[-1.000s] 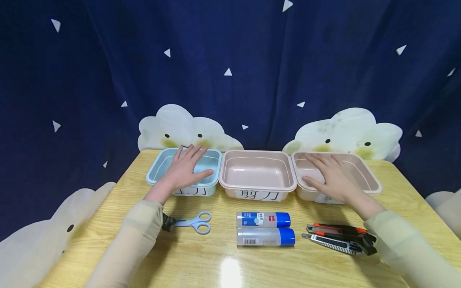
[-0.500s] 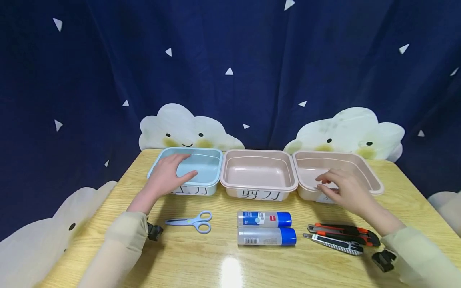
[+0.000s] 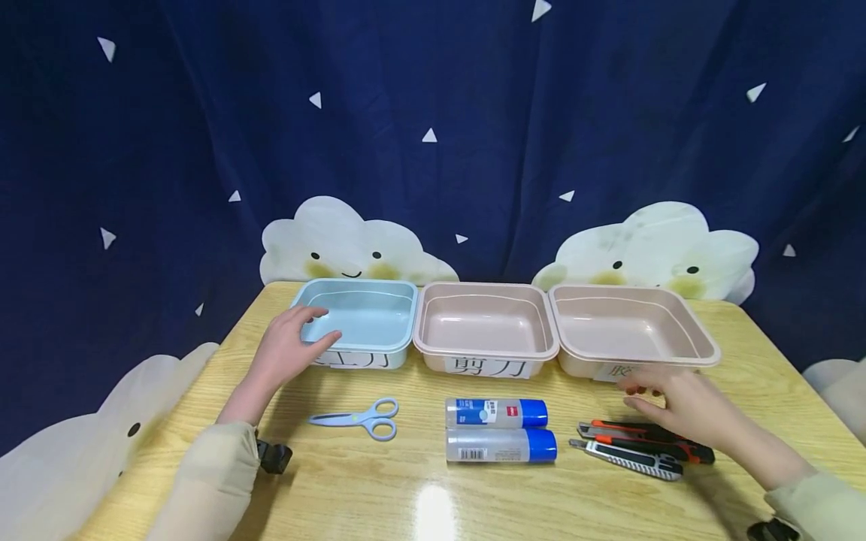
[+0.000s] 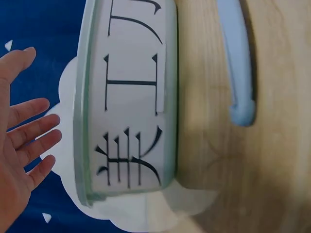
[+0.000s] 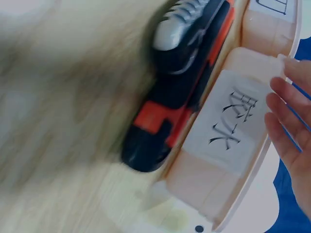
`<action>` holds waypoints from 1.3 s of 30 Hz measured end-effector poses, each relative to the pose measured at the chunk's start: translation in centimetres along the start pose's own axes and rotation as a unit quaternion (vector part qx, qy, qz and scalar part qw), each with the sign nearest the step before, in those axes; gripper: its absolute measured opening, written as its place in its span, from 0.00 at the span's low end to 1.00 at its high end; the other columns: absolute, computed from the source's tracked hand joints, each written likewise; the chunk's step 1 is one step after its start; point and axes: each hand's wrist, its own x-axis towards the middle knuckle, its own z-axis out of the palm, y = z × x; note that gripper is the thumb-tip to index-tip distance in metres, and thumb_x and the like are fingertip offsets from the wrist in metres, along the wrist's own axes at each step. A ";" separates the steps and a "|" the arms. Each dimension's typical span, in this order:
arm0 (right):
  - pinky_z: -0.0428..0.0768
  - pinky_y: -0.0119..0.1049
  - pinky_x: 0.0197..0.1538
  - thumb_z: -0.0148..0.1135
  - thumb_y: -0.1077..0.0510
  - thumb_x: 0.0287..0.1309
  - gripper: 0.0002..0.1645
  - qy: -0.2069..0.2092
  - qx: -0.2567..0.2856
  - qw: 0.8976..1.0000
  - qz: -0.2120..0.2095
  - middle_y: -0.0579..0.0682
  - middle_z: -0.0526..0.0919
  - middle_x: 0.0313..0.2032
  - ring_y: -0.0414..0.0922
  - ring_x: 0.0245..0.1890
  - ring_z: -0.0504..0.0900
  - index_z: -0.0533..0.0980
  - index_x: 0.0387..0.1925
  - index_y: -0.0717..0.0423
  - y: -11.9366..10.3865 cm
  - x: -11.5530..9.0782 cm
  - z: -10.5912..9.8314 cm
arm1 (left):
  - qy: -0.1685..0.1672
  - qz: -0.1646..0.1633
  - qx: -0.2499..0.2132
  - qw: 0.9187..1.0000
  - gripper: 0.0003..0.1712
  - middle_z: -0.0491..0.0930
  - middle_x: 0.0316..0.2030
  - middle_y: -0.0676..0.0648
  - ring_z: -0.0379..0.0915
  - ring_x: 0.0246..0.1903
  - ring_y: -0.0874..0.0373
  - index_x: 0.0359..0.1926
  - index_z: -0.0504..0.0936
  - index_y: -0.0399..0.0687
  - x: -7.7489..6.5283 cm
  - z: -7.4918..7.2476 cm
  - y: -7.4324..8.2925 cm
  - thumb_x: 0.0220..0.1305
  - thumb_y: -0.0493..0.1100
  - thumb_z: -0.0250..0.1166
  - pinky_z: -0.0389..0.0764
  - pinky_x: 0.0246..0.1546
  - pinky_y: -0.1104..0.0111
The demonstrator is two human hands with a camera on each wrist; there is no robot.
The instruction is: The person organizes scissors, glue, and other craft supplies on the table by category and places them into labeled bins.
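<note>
My left hand point(image 3: 280, 353) hovers at the front left corner of a light blue bin point(image 3: 372, 312), thumb and fingers spread apart with nothing between them. Light blue scissors point(image 3: 372, 418) lie on the table just in front of that bin. Over on the right, my right hand point(image 3: 700, 406) is above several utility knives, its fingers loosely bent and holding nothing. One knife is silver and black point(image 3: 632, 460); the orange and black ones point(image 3: 690, 451) are partly hidden behind the hand. In the right wrist view the fingers point(image 5: 286, 126) overlap the labelled front of the right pink bin point(image 5: 209, 179).
Between the hands lie two clear glue bottles with blue caps, a rear one point(image 3: 494, 413) and a front one point(image 3: 497, 445). Behind them stands a middle pink bin point(image 3: 487, 330), side by side with the other two. A dark blue curtain point(image 3: 473, 113) hangs behind the wooden table point(image 3: 365, 496).
Both hands have drawn back from over the outer bins. The left moved left and toward me; the right came down toward the knives, its fingers bending. The objects stayed put.
</note>
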 end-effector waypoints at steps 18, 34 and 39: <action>0.74 0.33 0.34 0.71 0.50 0.41 0.18 -0.193 0.087 0.977 0.012 0.39 0.80 0.35 0.31 0.36 0.74 0.80 0.38 0.49 2.4 -3.4 1.0 | 0.026 -0.138 -0.073 0.987 0.50 0.53 0.63 0.33 0.49 0.61 0.38 0.65 0.56 0.36 -1.7 1.3 -2.6 0.49 0.59 0.67 0.54 0.58 0.46; 0.76 0.33 0.35 0.68 0.47 0.45 0.22 -0.230 0.151 0.961 0.035 0.44 0.81 0.37 0.29 0.37 0.75 0.78 0.41 0.55 3.1 -3.2 1.1 | -0.024 -0.222 -0.167 0.960 0.60 0.45 0.66 0.33 0.47 0.63 0.40 0.70 0.40 0.39 -2.1 2.0 -3.6 0.49 0.58 0.67 0.52 0.62 0.48; 0.75 0.31 0.35 0.67 0.52 0.47 0.20 -0.228 0.184 0.956 0.022 0.46 0.81 0.38 0.28 0.38 0.74 0.77 0.42 0.57 3.7 -3.6 0.9 | -0.025 -0.235 -0.193 0.952 0.62 0.42 0.67 0.33 0.43 0.65 0.39 0.70 0.36 0.42 -2.2 2.0 -3.8 0.49 0.57 0.68 0.49 0.63 0.47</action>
